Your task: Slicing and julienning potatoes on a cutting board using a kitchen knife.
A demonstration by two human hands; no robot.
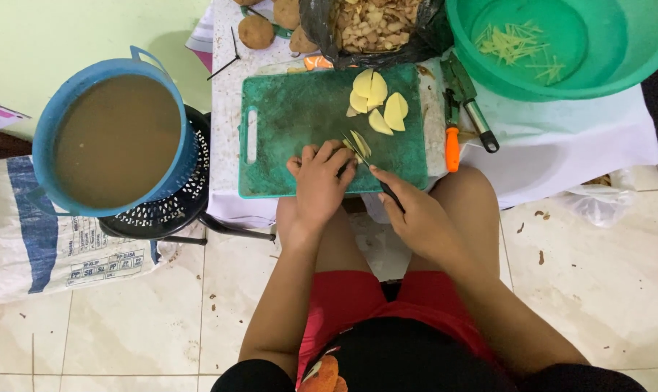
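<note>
The fingers of the left hand (319, 181) were curled together and pressed down on a small stack of potato slices (359, 144) at the near edge of the green cutting board (300, 123). The right hand (414, 212) was closed around the dark handle of a knife (372, 174), whose blade was laid against the stack just beside the left fingertips. Further out on the board, a loose group of pale yellow cut potato pieces (378, 105) was seen, apart from the stack. The board was set on a white-covered table (561, 138), beyond the person's knees. To the right of the board, an orange-handled tool (452, 138) and a peeler with a metal handle (470, 105) were laid side by side. Behind the board, a black plastic bag (372, 29) was filled with potato peelings, and unpeeled brown potatoes (256, 31) were placed just beside it. At the upper right, a large green basin (634, 65) was shown holding a thin scatter of yellow potato strips (517, 45). To the left of the table, a blue bucket (68, 98) was filled with murky brown water and rested on a black perforated stool (177, 210), with a white woven sack (24, 239) laid on the tiled floor beneath.
</note>
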